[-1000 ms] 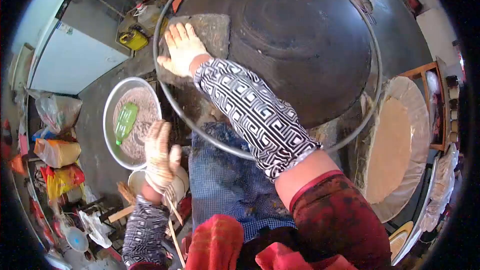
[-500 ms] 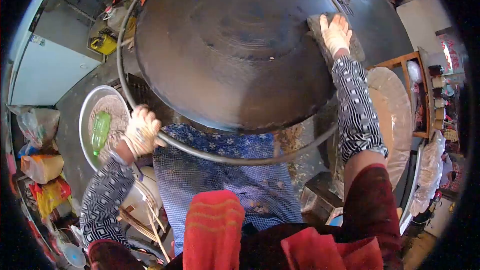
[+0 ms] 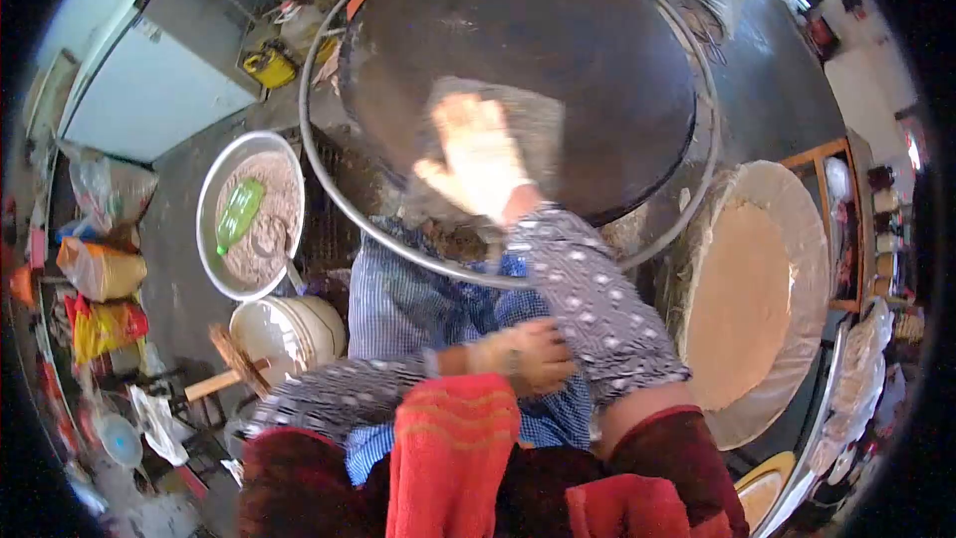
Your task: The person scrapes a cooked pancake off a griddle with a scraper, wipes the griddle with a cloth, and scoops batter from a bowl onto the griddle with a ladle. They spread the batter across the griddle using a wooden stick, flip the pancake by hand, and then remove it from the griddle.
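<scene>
**On the near edge of the griddle, a hand lies flat on the wiping pad**

Near the front rim of the big round griddle (image 3: 578, 50), the right hand (image 3: 478, 159) lies palm-down on a grey cloth pad (image 3: 533, 115). Its fingers are spread wide and point away from the person, with the thumb out to the left. Hand and pad are both motion-blurred. The pad looks roughly rectangular, but its long axis cannot be told for sure. It sits on the dark cooking surface just inside the near-left edge. The rest of the plate beyond it and to the right is bare and dark. A thin metal hoop (image 3: 317, 189) circles the griddle a little outside its edge.

The left hand (image 3: 528, 354) rests low against the blue checked apron (image 3: 408, 304), just beside the right sleeve. Its fingers are curled in, and whether they grip anything is not clear.

Left of the griddle stands a metal basin (image 3: 206, 239) of brownish mash, with a green plastic bottle (image 3: 239, 214) lying slantwise on top. Just below it is a white bucket (image 3: 289, 334). To the right, touching the griddle's base, a round stack of thin flatbreads (image 3: 742, 289) fills a wide tray.
</scene>
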Demonstrator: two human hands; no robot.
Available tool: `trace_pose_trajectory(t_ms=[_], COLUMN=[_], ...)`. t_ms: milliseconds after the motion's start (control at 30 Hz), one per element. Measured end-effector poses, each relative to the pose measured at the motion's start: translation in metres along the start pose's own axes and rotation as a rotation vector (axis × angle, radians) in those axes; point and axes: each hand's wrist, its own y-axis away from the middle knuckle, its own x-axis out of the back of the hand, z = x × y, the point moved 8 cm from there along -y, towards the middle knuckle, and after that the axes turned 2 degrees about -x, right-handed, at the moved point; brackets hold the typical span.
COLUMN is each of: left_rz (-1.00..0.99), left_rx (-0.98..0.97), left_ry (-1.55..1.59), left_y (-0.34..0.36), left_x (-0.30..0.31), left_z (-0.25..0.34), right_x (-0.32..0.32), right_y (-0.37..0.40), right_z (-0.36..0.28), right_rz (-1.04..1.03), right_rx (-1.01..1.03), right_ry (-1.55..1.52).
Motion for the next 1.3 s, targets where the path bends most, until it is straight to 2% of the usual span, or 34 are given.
trace_pose_trajectory(t_ms=[33, 67, 133, 167, 200, 300, 367, 400, 433, 467, 500, 533, 567, 633, 667, 700, 767, 800, 833, 900, 967, 1033, 1067, 1100, 1133, 1167, 1200, 1233, 1300], left_rz=[0.075, -0.124, -0.235, -0.035, 0.018, -0.001, 0.011, 0.039, 0.064, 0.055, 0.093, 0.131, 0.131, 0.103, 0.046, 0.121, 0.182, 0.249, 0.410, 0.467, 0.472, 0.373, 0.287, 0.201, -0.005, -0.209, -0.324, -0.304, -0.535], left_rx=[-0.014, 0.164, 0.460, 0.489, 0.600, 0.632, 0.700, 0.697, 0.690, 0.678, 0.664, 0.646, 0.636, 0.635, 0.665, 0.634, 0.713, 0.798, 0.821, 0.935, 0.977, 0.945, 0.922, 0.898, 0.831, 0.757, 0.630, 0.517, 0.554], left_ry=[-0.028, -0.009, -0.093, -0.158, -0.191, -0.203, -0.181, -0.180, -0.186, -0.183, -0.169, -0.161, -0.160, -0.163, -0.155, -0.135, -0.136, -0.180, -0.179, -0.331, -0.415, -0.593, -0.642, -0.689, -0.698, -0.701, -0.674, -0.601, -0.586], left_y=[0.026, 0.062, 0.121, 0.160, 0.193, 0.216, 0.241, 0.245, 0.247, 0.246, 0.242, 0.236, 0.230, 0.218, 0.214, 0.215, 0.217, 0.223, 0.238, 0.265, 0.276, 0.269, 0.261, 0.255, 0.249, 0.250, 0.255, 0.253, 0.262], left_x=[-0.004, -0.003, 0.057, 0.075, 0.076, 0.091, 0.088, 0.090, 0.093, 0.091, 0.092, 0.093, 0.093, 0.089, 0.084, 0.084, 0.089, 0.093, 0.095, 0.109, 0.146, 0.193, 0.213, 0.229, 0.232, 0.229, 0.218, 0.207, 0.175], left_z=[-0.015, -0.038, -0.053, -0.057, -0.063, -0.063, -0.065, -0.062, -0.061, -0.061, -0.062, -0.063, -0.065, -0.065, -0.067, -0.066, -0.067, -0.069, -0.071, -0.088, -0.120, -0.158, -0.174, -0.190, -0.207, -0.222, -0.230, -0.233, -0.234], right_x=[0.012, 0.024, 0.041, 0.047, 0.052, 0.060, 0.068, 0.062, 0.032, 0.010, -0.010, -0.037, -0.050, -0.085, -0.102, -0.117, -0.131, -0.131, -0.134, -0.109, -0.070, -0.023, -0.010, 0.009, 0.027, 0.039, 0.051, 0.059, 0.067], right_y=[0.014, 0.023, 0.044, 0.057, 0.070, 0.082, 0.041, 0.007, -0.020, -0.051, -0.080, -0.102, -0.117, -0.152, -0.160, -0.170, -0.186, -0.195, -0.206, -0.217, -0.220, -0.200, -0.187, -0.164, -0.142, -0.116, -0.088, -0.064, -0.026], right_z=[0.022, 0.053, 0.128, 0.173, 0.218, 0.311, 0.281, 0.240, 0.211, 0.167, 0.118, 0.072, 0.028, -0.033, -0.057, -0.070, -0.072, -0.061, -0.044, 0.006, 0.082, 0.168, 0.220, 0.263, 0.302, 0.343, 0.372, 0.393, 0.414], right_rz=[0.150, 0.110, 0.167, 0.224, 0.275, 0.419, 0.228, 0.093, 0.267, 0.321, 0.201, 0.240, 0.287, -0.028, 0.002, 0.031, -0.099, -0.102, -0.059, 0.032, 0.063, 0.197, 0.399, 0.393, 0.360, 0.265, 0.215, 0.163, 0.020], right_rx=[0.009, -0.089, -0.282, -0.369, -0.464, -0.696, -0.875, -0.857, -0.573, -0.440, -0.338, -0.200, -0.155, -0.090, -0.028, 0.036, 0.048, 0.037, 0.022, -0.046, -0.199, -0.364, -0.380, -0.419, -0.470, -0.504, -0.526, -0.547, -0.577], right_ry=[0.130, 0.134, 0.390, 0.513, 0.581, 0.772, 0.590, 0.416, 0.516, 0.504, 0.371, 0.384, 0.288, 0.089, 0.071, 0.059, 0.037, 0.054, 0.017, 0.057, 0.103, 0.219, 0.318, 0.343, 0.486, 0.479, 0.500, 0.523, 0.503])
